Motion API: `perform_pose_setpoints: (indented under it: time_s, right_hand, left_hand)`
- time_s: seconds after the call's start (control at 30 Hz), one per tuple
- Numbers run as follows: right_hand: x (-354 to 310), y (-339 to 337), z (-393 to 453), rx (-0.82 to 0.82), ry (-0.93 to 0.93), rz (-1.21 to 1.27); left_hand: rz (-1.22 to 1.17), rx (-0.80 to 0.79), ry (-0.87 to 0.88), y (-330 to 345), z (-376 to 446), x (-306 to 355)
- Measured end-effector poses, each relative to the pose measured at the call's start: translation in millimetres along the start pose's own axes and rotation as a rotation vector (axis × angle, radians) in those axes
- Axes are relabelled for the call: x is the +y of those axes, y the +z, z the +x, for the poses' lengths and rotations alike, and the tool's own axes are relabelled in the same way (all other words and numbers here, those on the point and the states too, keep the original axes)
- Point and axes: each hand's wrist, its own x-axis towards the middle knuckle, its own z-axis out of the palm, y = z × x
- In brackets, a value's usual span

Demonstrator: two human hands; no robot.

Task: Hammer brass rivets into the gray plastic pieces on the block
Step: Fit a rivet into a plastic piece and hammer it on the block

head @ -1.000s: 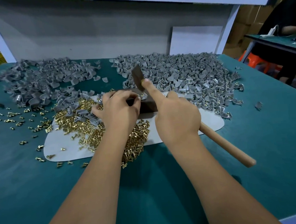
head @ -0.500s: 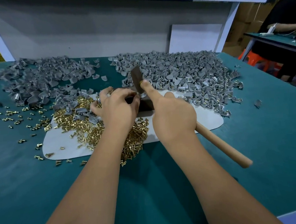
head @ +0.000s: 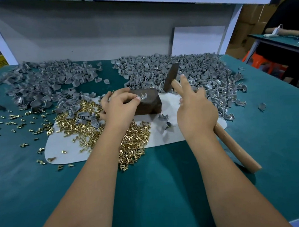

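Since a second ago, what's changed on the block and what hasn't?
The right hand has lifted the hammer up and to the right, off the gray piece on the block, index finger still extended. The left hand still pinches the piece there. The piles are unchanged.

Left hand (head: 120, 106) pinches gray plastic piece (head: 142, 96) on top of dark block (head: 149, 102); brass rivet stands in piece. Right hand (head: 196, 108) grips wooden-handled hammer (head: 171, 77), index finger extended, head raised right of block. Brass rivet heap (head: 129, 143) on white mat (head: 71, 150). Gray piece piles (head: 186, 70) behind, on green table (head: 150, 193).
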Motion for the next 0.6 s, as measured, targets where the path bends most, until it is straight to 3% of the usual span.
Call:
perform_pose_setpoints:
  time_s: [0.27,0.43,0.53,0.6]
  right_hand:
    - [6.5,10.7,3.1,-0.168,0.005,-0.004]
    - [-2.6,11.1,-2.0,-0.066,-0.067,-0.096]
    - [-10.5,12.5,-3.9,0.047,-0.143,0.070]
    - [-19.4,14.7,-6.2,0.022,-0.192,0.303]
  left_hand:
    - [-0.082,-0.026,0.006,-4.0,-2.2,1.9]
    - [-0.072,-0.017,0.014,-3.0,-3.5,0.4]
    - [0.018,0.007,0.034,-2.8,-3.6,-0.7]
    - [0.066,0.008,0.065,-1.8,-3.5,-1.5]
